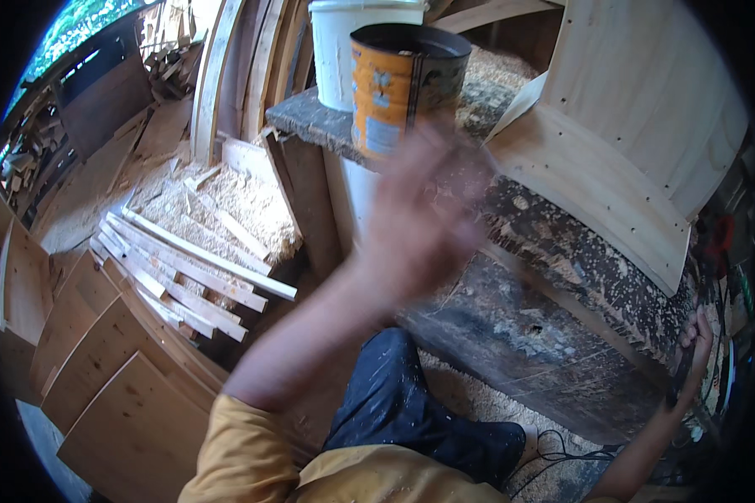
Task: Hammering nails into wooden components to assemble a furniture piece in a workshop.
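My left hand (432, 205) is raised over the near edge of the workbench, in front of an orange tin can (386, 92). Motion smears its fingers, so I cannot make out whether they hold anything. At the far right, my right hand (698, 339) is closed around a dark, handle-like object (679, 369) beside the bench end. Its full shape is lost in shadow. A pale wooden panel piece (600, 180) with rows of small dark dots rests on the bench, between my two hands and farther back.
The worn, paint-spattered workbench (520, 310) stands before me. A white bucket (331, 59) sits behind the can. Wooden strips (189, 277) lie stacked on sawdust at left, and curved plywood sheets (134, 411) lean at lower left. Black cables (562, 455) trail across the floor.
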A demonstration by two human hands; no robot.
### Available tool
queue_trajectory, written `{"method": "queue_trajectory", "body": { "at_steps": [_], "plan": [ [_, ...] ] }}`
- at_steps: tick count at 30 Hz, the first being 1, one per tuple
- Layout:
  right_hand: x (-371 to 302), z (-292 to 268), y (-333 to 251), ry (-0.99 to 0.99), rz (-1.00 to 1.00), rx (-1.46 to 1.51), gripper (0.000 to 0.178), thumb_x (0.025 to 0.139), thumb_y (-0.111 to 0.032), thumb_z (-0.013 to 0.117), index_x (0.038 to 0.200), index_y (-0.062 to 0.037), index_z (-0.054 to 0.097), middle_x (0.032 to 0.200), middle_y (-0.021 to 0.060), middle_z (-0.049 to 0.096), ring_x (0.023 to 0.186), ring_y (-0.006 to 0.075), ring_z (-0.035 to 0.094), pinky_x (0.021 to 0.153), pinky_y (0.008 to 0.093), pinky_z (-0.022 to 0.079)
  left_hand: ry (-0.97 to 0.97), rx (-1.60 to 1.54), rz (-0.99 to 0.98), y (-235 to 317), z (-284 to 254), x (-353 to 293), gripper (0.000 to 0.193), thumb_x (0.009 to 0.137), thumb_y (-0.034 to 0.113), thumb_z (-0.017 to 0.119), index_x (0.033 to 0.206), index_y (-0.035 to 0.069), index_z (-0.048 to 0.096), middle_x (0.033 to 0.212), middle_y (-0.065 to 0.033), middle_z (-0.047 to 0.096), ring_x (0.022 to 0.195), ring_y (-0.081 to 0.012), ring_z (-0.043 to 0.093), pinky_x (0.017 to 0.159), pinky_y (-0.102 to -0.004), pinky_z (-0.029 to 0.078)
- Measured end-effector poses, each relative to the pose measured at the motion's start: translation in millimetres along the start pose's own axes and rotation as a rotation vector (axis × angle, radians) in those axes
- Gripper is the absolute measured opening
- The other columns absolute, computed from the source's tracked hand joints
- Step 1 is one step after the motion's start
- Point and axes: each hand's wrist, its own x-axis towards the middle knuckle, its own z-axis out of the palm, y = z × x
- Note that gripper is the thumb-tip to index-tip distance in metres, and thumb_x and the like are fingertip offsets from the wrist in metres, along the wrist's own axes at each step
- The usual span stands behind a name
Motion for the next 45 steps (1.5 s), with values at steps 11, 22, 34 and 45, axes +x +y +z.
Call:
{"method": "queue_trajectory", "body": {
  "at_steps": [11, 22, 34, 45],
  "plan": [
    [-14, -2, -2, -0.004, -0.028, -0.032, 0.029, 0.097, -0.017, 0.049, 0.122, -0.0026, 0.049, 0.072, -0.003, 0.047, 0.047, 0.0013, 0.042, 0.033, 0.0153, 0.037, -0.352, 0.226, 0.134, -26, -85, 54, 0.01, 0.074, 0.017, 0.072, 0.071, 0.016, 0.062, 0.069, 0.0013, 0.059, 0.075, -0.014, 0.061, 0.098, -0.0412, 0.033],
    [-12, 0, -11, -0.104, -0.053, -0.092, 0.036, 0.099, -0.016, 0.045, 0.132, -0.0005, 0.041, 0.074, -0.0027, 0.045, 0.049, 0.0001, 0.042, 0.036, 0.0153, 0.038, -0.602, 0.229, 0.007, 30, -174, -85, 0.013, 0.063, 0.014, 0.065, 0.072, 0.017, 0.057, 0.082, 0.0054, 0.057, 0.074, -0.0108, 0.054, 0.09, -0.0406, 0.036],
    [-47, 59, -15, 0.104, -0.011, -0.235, 0.009, 0.093, -0.018, 0.053, 0.095, -0.0097, 0.055, 0.068, -0.0072, 0.048, 0.048, 0.0012, 0.041, 0.04, 0.0165, 0.031, -1.551, 0.265, -0.665, -18, -52, -419, 0.025, 0.081, 0.032, 0.057, 0.086, 0.012, 0.071, 0.086, -0.0106, 0.07, 0.085, -0.0254, 0.066, 0.084, -0.0442, 0.046],
    [-42, 46, -35, 0.027, 0.107, -0.062, 0.016, 0.088, -0.009, 0.054, 0.098, 0.0008, 0.045, 0.073, 0.0095, 0.054, 0.051, 0.0144, 0.053, 0.041, 0.0261, 0.044, -1.391, -0.062, -0.186, -64, 96, -558, 0.031, 0.08, 0.033, 0.056, 0.096, 0.01, 0.07, 0.098, -0.0131, 0.068, 0.097, -0.0278, 0.064, 0.09, -0.0457, 0.044]
  ]
}}
